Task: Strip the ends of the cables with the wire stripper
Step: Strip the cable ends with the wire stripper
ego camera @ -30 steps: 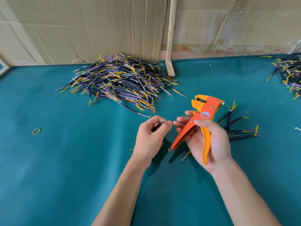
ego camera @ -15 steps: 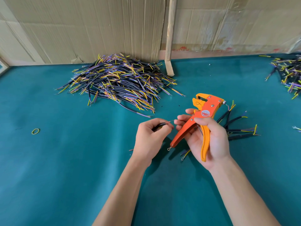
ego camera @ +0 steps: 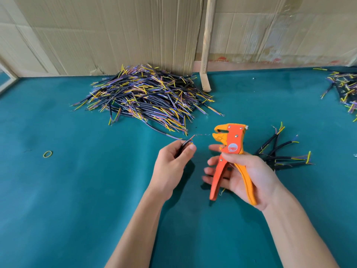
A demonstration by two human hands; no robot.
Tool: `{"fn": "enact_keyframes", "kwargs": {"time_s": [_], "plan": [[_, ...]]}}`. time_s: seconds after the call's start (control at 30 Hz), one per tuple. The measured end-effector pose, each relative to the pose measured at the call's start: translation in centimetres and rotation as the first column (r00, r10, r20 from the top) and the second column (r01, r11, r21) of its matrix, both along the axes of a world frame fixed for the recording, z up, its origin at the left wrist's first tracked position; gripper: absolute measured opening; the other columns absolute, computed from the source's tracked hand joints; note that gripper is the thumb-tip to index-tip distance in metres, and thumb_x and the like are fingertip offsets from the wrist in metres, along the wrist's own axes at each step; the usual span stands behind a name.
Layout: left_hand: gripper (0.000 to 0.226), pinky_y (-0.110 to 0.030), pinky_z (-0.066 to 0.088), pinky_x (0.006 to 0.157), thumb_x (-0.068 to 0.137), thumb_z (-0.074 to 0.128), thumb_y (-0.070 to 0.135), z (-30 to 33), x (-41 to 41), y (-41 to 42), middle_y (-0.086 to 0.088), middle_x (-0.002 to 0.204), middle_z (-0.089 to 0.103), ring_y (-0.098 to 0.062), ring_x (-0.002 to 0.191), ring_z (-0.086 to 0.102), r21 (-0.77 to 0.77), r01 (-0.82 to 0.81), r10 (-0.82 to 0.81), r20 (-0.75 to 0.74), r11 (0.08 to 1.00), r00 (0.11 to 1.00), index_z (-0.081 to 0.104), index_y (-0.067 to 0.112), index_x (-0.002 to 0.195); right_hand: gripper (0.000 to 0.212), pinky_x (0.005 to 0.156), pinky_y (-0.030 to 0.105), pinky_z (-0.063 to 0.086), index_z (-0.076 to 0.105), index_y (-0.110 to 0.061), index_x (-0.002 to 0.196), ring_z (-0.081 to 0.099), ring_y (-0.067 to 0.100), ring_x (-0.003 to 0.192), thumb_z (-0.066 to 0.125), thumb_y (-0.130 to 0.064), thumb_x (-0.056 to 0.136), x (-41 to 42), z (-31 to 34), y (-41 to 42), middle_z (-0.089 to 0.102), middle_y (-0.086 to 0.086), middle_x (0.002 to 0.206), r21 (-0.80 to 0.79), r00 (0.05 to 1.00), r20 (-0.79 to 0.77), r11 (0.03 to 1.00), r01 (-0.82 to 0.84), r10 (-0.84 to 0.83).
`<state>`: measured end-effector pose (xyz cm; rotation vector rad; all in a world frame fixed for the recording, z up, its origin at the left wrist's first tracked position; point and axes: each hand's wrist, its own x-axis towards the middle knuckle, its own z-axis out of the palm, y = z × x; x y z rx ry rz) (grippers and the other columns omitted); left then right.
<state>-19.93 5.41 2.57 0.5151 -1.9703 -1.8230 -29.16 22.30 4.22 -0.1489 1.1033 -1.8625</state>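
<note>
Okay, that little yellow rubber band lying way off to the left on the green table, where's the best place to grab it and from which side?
Take the yellow rubber band from straight above, pinching one side of its loop between thumb and forefinger. It lies flat on the green table, so there's no edge to get under from the side, and nothing lies around it. The left hand is nearer, but holds a cable.

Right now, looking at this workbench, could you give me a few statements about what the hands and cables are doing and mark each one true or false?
1. The right hand holds the orange wire stripper. True.
2. The left hand is empty. False: its fingers pinch a black cable.
3. The big cable pile lies at the far side of the green table, by the cardboard. True.
4. The stripper's head points down at the table. False: it points up and towards the cable.
5. A small bunch of cables lies behind the right hand. True.
</note>
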Motion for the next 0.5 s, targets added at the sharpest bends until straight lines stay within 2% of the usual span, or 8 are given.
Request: {"fn": "enact_keyframes", "kwargs": {"time_s": [0.1,0.2,0.33,0.5], "plan": [[0.029,-0.033,0.028,0.059,0.092,0.062,0.042,-0.01,0.09,-0.02,-0.001,0.072,0.039,-0.017,0.065,0.032,-0.019,0.027,-0.027,0.015,0.999,1.000,0.061,0.015,0.082,0.048,0.078,0.052,0.058,0.066,-0.002,0.128,0.069,0.040,0.080,0.077,-0.019,0.085,0.14,0.05,-0.02,0.068,0.025,0.093,-0.005,0.987,-0.021,0.987,-0.161,0.160],[0.025,-0.036,0.033,0.068,0.092,0.061,0.041,-0.06,0.05,0.13,-0.002,0.076,0.048,-0.018,0.071,0.039,-0.011,0.055,-0.055,0.023,0.998,0.998,0.064,0.018,0.084,0.049,0.075,0.050,0.057,0.065,-0.003,0.130,0.068,0.038,0.077,0.077,-0.022,0.086,0.32,0.14,-0.12,0.067,0.023,0.090,0.008,0.960,-0.082,0.963,-0.268,0.268],[0.023,-0.037,0.033,0.070,0.092,0.060,0.039,-0.03,0.08,0.17,-0.002,0.078,0.049,-0.017,0.073,0.039,0.006,0.067,-0.067,0.027,0.998,0.997,0.065,0.017,0.088,0.049,0.071,0.049,0.056,0.062,-0.001,0.132,0.066,0.038,0.073,0.075,-0.022,0.089,0.23,0.28,0.36,0.065,0.021,0.087,0.018,0.943,-0.105,0.949,-0.315,0.315],[0.021,-0.037,0.032,0.069,0.091,0.059,0.037,0.07,0.11,0.26,-0.004,0.076,0.048,-0.018,0.071,0.039,-0.017,0.080,-0.079,0.051,0.997,0.996,0.064,0.016,0.087,0.047,0.063,0.046,0.055,0.065,0.001,0.126,0.060,0.035,0.063,0.075,-0.020,0.085,0.58,0.89,0.58,0.059,0.018,0.078,0.048,0.951,-0.118,0.958,-0.283,0.287]]}}
